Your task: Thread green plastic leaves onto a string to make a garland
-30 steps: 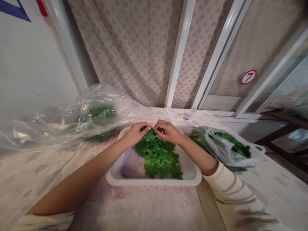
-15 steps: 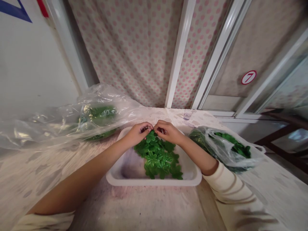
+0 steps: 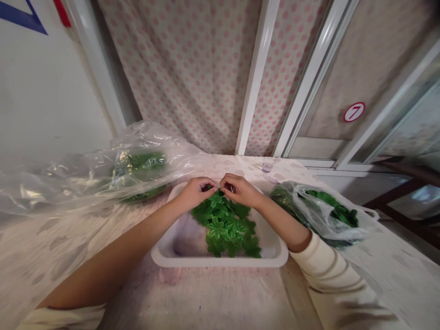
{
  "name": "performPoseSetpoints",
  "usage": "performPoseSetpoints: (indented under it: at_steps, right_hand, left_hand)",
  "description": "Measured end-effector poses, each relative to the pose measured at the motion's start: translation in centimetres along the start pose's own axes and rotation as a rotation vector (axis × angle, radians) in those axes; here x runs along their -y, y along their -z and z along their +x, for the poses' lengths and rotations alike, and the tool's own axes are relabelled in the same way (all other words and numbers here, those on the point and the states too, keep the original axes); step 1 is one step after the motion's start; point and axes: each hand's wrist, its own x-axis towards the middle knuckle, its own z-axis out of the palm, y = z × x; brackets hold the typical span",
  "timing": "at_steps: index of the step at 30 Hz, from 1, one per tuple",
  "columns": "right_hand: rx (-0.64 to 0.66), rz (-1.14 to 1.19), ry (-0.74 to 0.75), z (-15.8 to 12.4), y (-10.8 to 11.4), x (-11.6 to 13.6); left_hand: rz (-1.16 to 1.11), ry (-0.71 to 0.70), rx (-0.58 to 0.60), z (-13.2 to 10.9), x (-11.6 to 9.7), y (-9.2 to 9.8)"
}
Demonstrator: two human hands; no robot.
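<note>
A white plastic tray [image 3: 220, 261] stands on the table in front of me. Glossy green artificial leaves [image 3: 228, 227] lie heaped in its middle and right part. Over the far end of the heap, my left hand [image 3: 196, 192] pinches with thumb and fingertips. My right hand [image 3: 239, 189] meets it there, its fingers also pinched together. A thin pale strand shows by the right fingers. What lies between the fingertips is too small to make out, and the hands hide the leaves just behind them.
A large clear plastic bag [image 3: 87, 172] with green pieces lies to the left. Another clear bag [image 3: 335, 220] of green leaves sits to the right. A small clear cup [image 3: 267, 164] stands at the back, before a dotted curtain [image 3: 192, 78] and a white frame.
Both hands stay over the far end of the leaf heap. Their fingertips have shifted slightly, the left fingers bending closer together. The tray and bags have not moved.
</note>
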Motion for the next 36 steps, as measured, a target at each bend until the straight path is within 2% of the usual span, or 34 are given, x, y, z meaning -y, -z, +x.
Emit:
performPoseSetpoints:
  at_steps: [7,17,36]
  right_hand:
    - [0.007,0.021,-0.024,-0.1,-0.2,-0.1]
    - [0.024,0.014,-0.011,0.0,-0.1,-0.1]
    - [0.026,0.014,0.022,0.0,0.1,0.2]
  left_hand:
    - [0.008,0.019,-0.026,0.0,0.3,0.0]
    - [0.009,0.045,-0.009,-0.1,-0.7,0.1]
    - [-0.023,0.102,-0.003,-0.1,-0.8,0.2]
